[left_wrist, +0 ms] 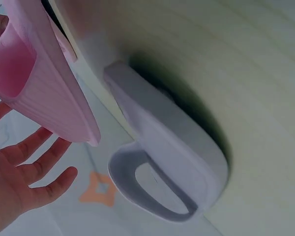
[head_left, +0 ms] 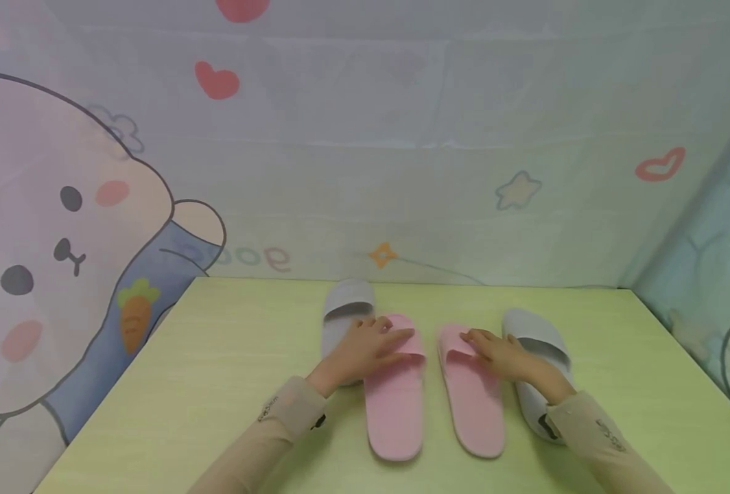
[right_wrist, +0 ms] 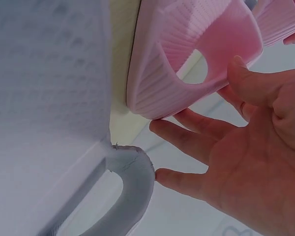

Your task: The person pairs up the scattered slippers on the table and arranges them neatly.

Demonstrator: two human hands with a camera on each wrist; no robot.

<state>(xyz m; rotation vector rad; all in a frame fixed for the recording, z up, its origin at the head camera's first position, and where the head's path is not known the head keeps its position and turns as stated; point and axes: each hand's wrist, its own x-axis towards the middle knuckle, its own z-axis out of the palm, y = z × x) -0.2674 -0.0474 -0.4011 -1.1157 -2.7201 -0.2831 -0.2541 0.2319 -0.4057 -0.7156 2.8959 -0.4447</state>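
Note:
Two pink slippers lie side by side, toes pointing away. My left hand (head_left: 361,350) holds the left pink slipper (head_left: 396,418) by its strap, the thumb at the strap's opening and the fingers spread toward the toe. On the right pink slipper (head_left: 479,418), my right hand (head_left: 502,355) grips the strap. The right wrist view shows the thumb (right_wrist: 241,73) at the strap's edge and the other fingers along its outer side. A grey slipper (head_left: 348,293) sits behind the left hand, partly hidden. The other grey slipper (head_left: 528,324) lies partly under the right wrist.
All the slippers are on a light yellow-green table (head_left: 235,343). A printed cloth (head_left: 365,165) with hearts, a star and a cartoon animal hangs behind the table's back edge. More printed cloth (head_left: 723,274) stands along the right side.

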